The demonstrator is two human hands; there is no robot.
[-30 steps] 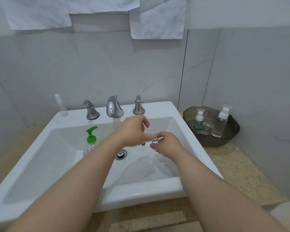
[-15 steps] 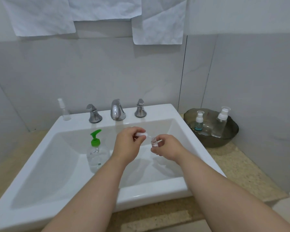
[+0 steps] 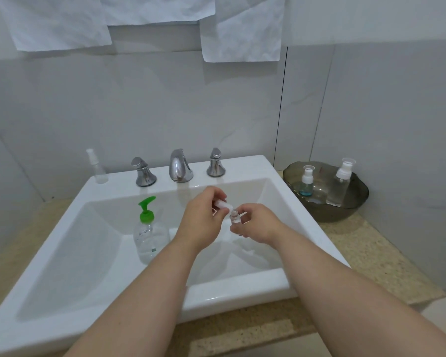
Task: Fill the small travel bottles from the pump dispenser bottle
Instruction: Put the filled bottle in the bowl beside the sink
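Head camera: my right hand (image 3: 258, 225) pinches a small clear bottle (image 3: 234, 218) upright over the sink (image 3: 242, 287), neck up. My left hand (image 3: 201, 225) grips a white cap (image 3: 223, 204), lying sideways, just beside the neck on its upper left. The green pump bottle (image 3: 150, 233) stands in the basin, left of my left hand, which I judge the nearer one.

No words or numbers can be read. The pump dispenser bottle (image 3: 150, 237), left of the travel bottle (image 3: 235, 219) your right hand (image 3: 259, 225) grips, bears a small green mark, too tiny to read.
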